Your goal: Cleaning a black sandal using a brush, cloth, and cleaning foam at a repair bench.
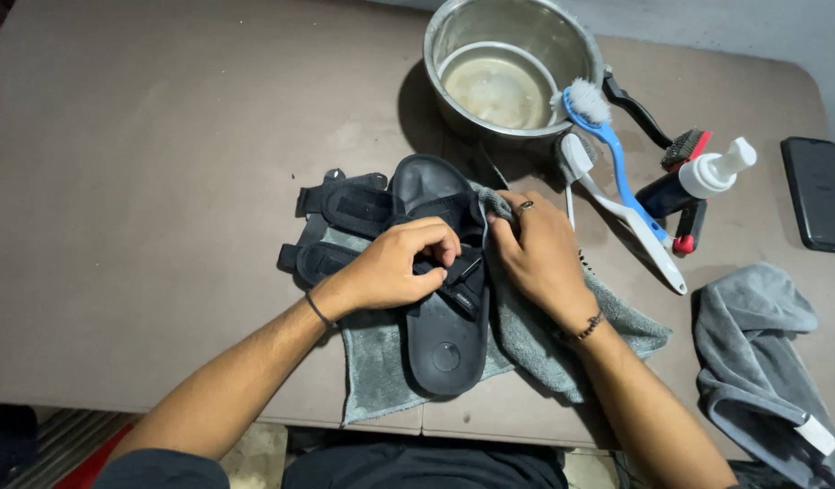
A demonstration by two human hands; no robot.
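We're looking down on the black sandal (443,335), lying sole-up-and-away on a grey towel (526,335) at the near edge of the brown counter (146,181), heel toward us. Both hands meet over its middle: the left hand (395,267) curls over the strap, fingers pinched together on the black strap and its buckle (463,272), and the right hand (535,249) comes in from the other side, fingertips pressed onto that same strap, with a fold of the towel bunched under its palm. So both grips are clamped on the strap, nothing loose between them. The sandal looks matt, rubbery, with a smooth oval footbed and a small round mark near the heel. Its wide straps are flung open to the left, rough fastening patches showing. The towel is soft and rumpled. Off to the right, a second grey cloth (762,362) sits heaped near the counter's edge. Further out we've got a white-handled brush (617,213) and a blue-handled brush (617,154) lying crossed, a dark pump bottle (698,181) with a white top, a black brush with red trim (685,149), and a dark phone (818,192). Farthest off, a shiny steel bowl (513,63) holds cloudy water
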